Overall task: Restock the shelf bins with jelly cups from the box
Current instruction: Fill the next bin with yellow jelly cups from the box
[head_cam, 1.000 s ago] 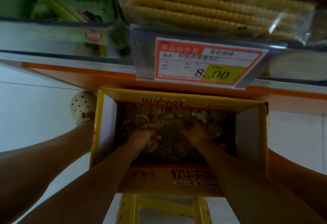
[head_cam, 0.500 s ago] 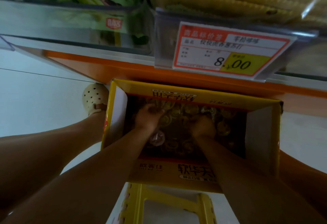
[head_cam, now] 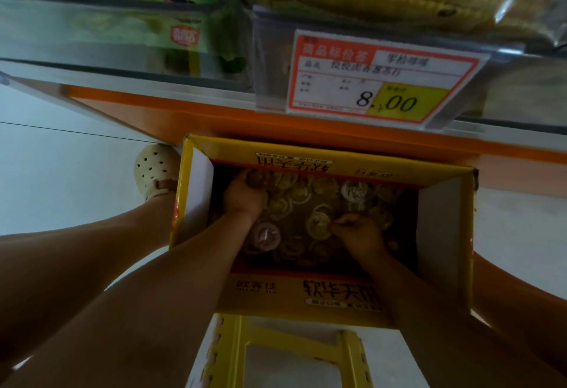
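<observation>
Left hand [head_cam: 244, 194]: has reached forward from the middle of the box [head_cam: 441, 234] to its far-left corner, fingers curled round a clutch of jelly cups [head_cam: 306, 200].
Right hand [head_cam: 359, 231]: drawn back toward the near side, fingertips pinching a single cup.
Cups: all are in the open box, none lifted clear.
Shelf bins [head_cam: 122, 50]: above, apparently awaiting this handful.
Doubt: dim light hides how many cups the left hand grips.

Dim, greenish light; soft blur, wide-angle bending at edges.
</observation>
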`<action>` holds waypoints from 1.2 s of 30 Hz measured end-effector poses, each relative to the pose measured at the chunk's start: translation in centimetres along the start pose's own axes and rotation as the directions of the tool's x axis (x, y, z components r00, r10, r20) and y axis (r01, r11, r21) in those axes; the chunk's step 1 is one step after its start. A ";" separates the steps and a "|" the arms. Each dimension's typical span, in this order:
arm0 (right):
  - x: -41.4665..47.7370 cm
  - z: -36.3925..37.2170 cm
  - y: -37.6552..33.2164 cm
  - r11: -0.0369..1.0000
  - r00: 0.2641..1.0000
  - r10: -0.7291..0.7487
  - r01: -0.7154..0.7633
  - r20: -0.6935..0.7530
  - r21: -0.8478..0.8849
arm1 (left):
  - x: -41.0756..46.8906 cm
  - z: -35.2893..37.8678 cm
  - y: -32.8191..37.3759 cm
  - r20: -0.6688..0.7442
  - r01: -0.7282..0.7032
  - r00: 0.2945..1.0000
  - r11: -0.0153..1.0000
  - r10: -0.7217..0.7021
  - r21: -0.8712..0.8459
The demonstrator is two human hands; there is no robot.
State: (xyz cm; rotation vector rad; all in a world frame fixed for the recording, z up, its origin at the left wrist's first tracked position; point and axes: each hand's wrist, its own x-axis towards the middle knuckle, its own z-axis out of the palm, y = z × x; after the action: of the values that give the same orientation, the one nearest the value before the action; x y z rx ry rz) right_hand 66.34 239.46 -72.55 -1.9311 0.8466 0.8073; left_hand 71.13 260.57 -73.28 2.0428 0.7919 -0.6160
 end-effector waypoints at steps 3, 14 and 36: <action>-0.9 -0.5 -0.5 0.995 1.000 0.023 -0.024 0.004 0.100 | -1.0 -1.3 -0.1 0.060 -0.028 0.998 1.000 0.028 -0.006; -11.3 -2.9 -4.7 0.850 0.978 -0.165 0.075 0.128 0.521 | -11.6 -7.0 3.4 0.406 -0.045 0.901 0.965 0.152 -0.260; -34.0 -15.6 -16.7 0.526 0.669 -0.626 0.741 -0.400 0.417 | -29.7 -21.0 20.6 0.021 -0.640 0.692 0.626 0.722 -0.445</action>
State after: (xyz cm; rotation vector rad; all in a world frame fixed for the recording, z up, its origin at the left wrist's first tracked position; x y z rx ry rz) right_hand 63.95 240.91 -31.71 -1.6013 0.2799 -0.1406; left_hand 68.64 259.77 -31.57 1.6674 -0.0390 -0.1721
